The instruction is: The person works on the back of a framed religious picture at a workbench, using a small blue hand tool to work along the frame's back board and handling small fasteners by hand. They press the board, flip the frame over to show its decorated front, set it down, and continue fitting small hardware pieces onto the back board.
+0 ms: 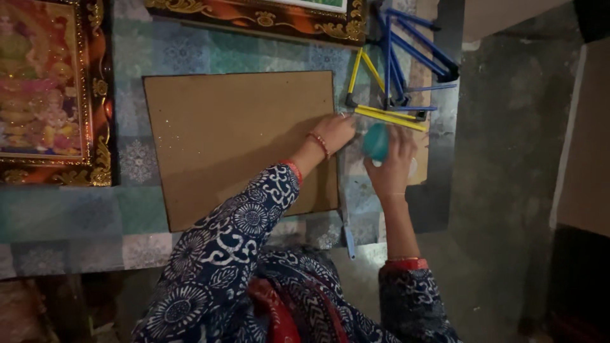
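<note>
A brown cardboard sheet (229, 136) lies flat on a patterned teal and grey table covering (76, 216). My left hand (333, 132) rests on the sheet's right edge, fingers pressing down near the upper right corner. My right hand (392, 166) is just to the right of the sheet, curled around a small teal rounded object (375, 141). What that object is I cannot tell. Both forearms come up from the bottom in blue and white printed sleeves.
A gold-framed picture (51, 89) lies at the left, another framed picture (267, 16) along the top. Yellow (381, 114) and blue (413, 57) rod-like frames lie at the upper right. A thin blue tool (349, 238) lies below the sheet's right corner. Dark floor lies right.
</note>
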### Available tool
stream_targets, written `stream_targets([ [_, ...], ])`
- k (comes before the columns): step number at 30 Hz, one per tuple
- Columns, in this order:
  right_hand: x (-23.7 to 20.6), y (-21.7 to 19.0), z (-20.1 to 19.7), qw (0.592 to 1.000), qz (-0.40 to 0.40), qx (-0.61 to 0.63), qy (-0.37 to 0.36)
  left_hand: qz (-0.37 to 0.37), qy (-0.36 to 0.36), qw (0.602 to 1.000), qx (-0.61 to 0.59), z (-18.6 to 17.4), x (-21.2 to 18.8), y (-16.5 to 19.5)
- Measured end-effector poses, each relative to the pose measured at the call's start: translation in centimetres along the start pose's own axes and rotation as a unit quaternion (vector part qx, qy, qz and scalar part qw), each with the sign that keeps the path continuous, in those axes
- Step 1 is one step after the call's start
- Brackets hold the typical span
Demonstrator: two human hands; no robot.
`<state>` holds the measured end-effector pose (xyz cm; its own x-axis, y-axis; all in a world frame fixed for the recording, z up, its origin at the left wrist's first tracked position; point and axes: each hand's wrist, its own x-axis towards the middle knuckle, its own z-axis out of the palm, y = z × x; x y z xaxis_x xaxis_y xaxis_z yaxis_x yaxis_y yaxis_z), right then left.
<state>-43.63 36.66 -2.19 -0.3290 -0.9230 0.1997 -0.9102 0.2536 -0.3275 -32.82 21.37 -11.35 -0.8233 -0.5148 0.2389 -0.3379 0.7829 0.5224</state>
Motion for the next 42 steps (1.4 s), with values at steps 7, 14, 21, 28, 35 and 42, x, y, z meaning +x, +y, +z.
stream_targets([
  [7,0.7,-3.0,-0.8,0.999,-0.008,-0.009,-0.047,0.055,-0.035,0.996,0.062,-0.6,-0.5,-0.7],
  [14,0.8,-2.8,-0.2,1.0,-0.005,-0.003,0.014,0.077,0.036,0.993,0.079,-0.5,-0.9,-0.6],
  [21,0.1,-2.7,-0.1,1.0,0.01,-0.015,0.016,0.071,0.042,0.996,0.022,-1.7,-2.1,-0.8],
  [28,-0.6,-2.1,-0.1,0.999,0.022,-0.01,0.03,0.063,0.035,0.997,0.004,-1.5,-2.1,-0.4],
  [35,-1.0,-0.6,0.5,0.999,0.033,-0.012,0.007,0.041,0.037,0.998,-0.011,-1.7,-2.1,-0.1],
  [42,-0.9,1.6,2.3,0.944,0.246,0.214,0.058,-0.057,0.123,0.985,-0.109,-7.2,-8.8,-2.5],
])
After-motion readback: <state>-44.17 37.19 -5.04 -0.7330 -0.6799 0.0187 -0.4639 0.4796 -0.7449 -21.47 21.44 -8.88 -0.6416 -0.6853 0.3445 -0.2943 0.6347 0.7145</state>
